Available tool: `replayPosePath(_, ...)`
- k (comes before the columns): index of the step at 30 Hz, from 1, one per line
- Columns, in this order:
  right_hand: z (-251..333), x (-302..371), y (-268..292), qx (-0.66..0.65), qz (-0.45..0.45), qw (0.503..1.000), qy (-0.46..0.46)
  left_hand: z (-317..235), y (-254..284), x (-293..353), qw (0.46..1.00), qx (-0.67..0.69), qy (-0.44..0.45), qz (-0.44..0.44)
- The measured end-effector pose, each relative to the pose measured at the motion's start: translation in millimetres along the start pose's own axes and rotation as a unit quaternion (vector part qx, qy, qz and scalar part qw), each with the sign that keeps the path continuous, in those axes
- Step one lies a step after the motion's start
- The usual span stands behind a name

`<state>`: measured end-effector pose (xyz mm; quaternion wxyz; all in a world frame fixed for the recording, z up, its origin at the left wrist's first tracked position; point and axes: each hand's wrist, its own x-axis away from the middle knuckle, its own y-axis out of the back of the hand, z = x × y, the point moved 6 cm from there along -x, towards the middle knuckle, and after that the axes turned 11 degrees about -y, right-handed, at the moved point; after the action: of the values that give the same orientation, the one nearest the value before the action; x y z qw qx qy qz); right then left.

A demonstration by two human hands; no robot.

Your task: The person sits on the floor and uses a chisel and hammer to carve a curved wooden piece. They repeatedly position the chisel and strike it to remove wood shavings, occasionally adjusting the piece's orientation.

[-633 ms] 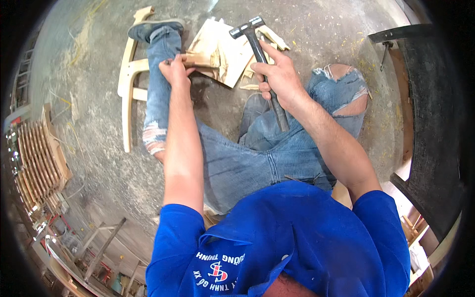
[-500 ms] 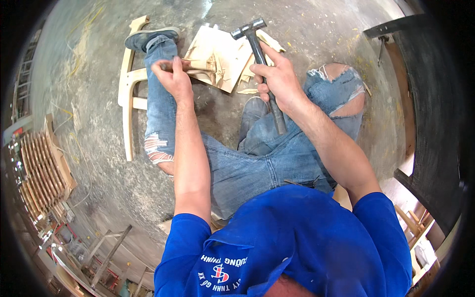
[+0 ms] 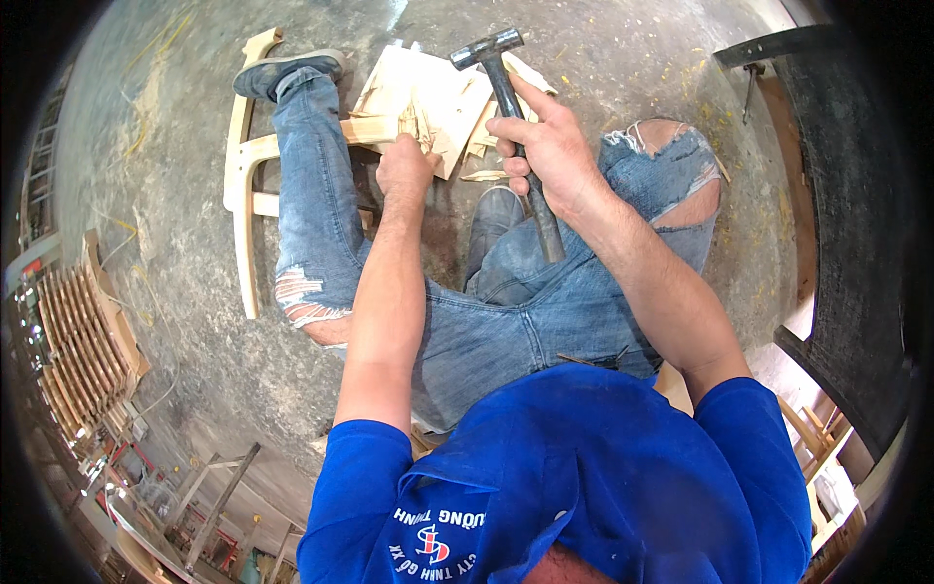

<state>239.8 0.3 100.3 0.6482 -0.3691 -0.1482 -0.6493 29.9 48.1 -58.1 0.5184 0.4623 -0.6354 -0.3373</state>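
Note:
My right hand (image 3: pixel 556 151) grips a hammer (image 3: pixel 508 97) by its dark handle, the metal head up and to the left. A pale wooden frame (image 3: pixel 239 175) lies on the floor under my left leg, with a rail (image 3: pixel 370 130) reaching right. The rail's right end meets frayed, splintered wood (image 3: pixel 416 122). My left hand (image 3: pixel 406 167) is closed just below that end; what its fingers hold, if anything, is hidden.
Flat pale boards (image 3: pixel 462 112) lie beyond my hands, with a wood chip (image 3: pixel 484 176) nearby. A large black panel (image 3: pixel 856 195) stands at the right. Stacked wooden pieces (image 3: pixel 88 341) are at the left. My jeans-clad legs (image 3: pixel 316 175) spread on the concrete floor.
My left hand has moved right, from over my left shin to the splintered rail end. The hammer in my right hand has hardly moved. My left foot has shifted slightly left.

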Motion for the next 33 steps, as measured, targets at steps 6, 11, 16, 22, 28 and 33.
replayPosePath(6, -0.1, 0.7, -4.7, -0.002, 0.023, 1.000, -0.001, 0.9, -25.2, -6.7, 1.000, 0.000, -0.011, 0.008)
replayPosePath(11, 0.0, -1.9, -3.0, -0.028, 0.027, 0.999, -0.017, -20.0, -14.0, -12.7, 0.989, 0.121, -0.076, -0.042)
replayPosePath(16, -1.4, -4.6, 4.3, -0.046, 0.006, 0.999, -0.016, -104.3, -1.4, -1.1, 0.955, 0.266, -0.128, -0.016)
replayPosePath(22, 12.6, -3.9, 12.5, -0.072, -0.010, 0.997, 0.011, -78.4, 6.2, -7.0, 0.951, 0.263, -0.147, -0.062)
replayPosePath(28, 14.8, -4.4, 15.4, -0.052, -0.001, 0.999, 0.015, 32.2, 30.8, -32.5, 0.856, 0.476, 0.076, -0.188)
replayPosePath(33, 15.2, 0.3, 7.3, -0.060, 0.006, 0.998, 0.006, 96.4, 48.4, -32.6, 0.622, 0.710, 0.123, -0.306)
